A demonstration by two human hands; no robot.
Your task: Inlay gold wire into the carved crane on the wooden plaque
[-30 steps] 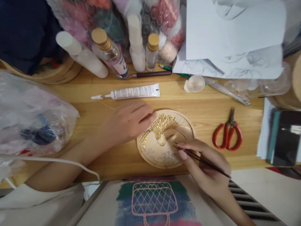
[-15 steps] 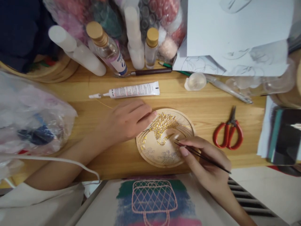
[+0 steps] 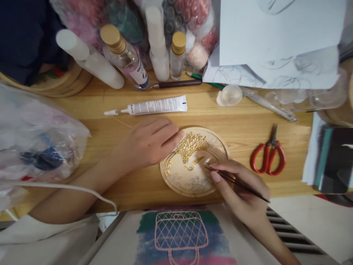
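Observation:
A round pale wooden disc (image 3: 179, 175) lies on the table, bearing a bird-like design in gold wire and grey pencilled wave lines. My left hand (image 3: 154, 141) is over its upper left rim with fingers curled together, a fingertip touching the edge; the thumb and the palm side are hidden. Thin gold wire (image 3: 122, 122) runs out from near that hand's knuckles toward a white glue tube (image 3: 157, 105). In my right hand (image 3: 242, 187), dark slim tweezers (image 3: 230, 179) are pinched between thumb and fingers, their tips just over the disc, right of the gold neck curve.
Red-handled pliers (image 3: 268, 156) lie to the right, near a dark phone (image 3: 338, 160). Behind are a small clear cup (image 3: 231, 95), a dark-handled tool (image 3: 179, 84), bottles (image 3: 139, 73) and paper sketches (image 3: 275, 36). A plastic bag (image 3: 41, 136) and white cable (image 3: 68, 187) occupy the left.
Almost nothing differs. Both hands keep their places at the disc, and the tweezers have barely shifted.

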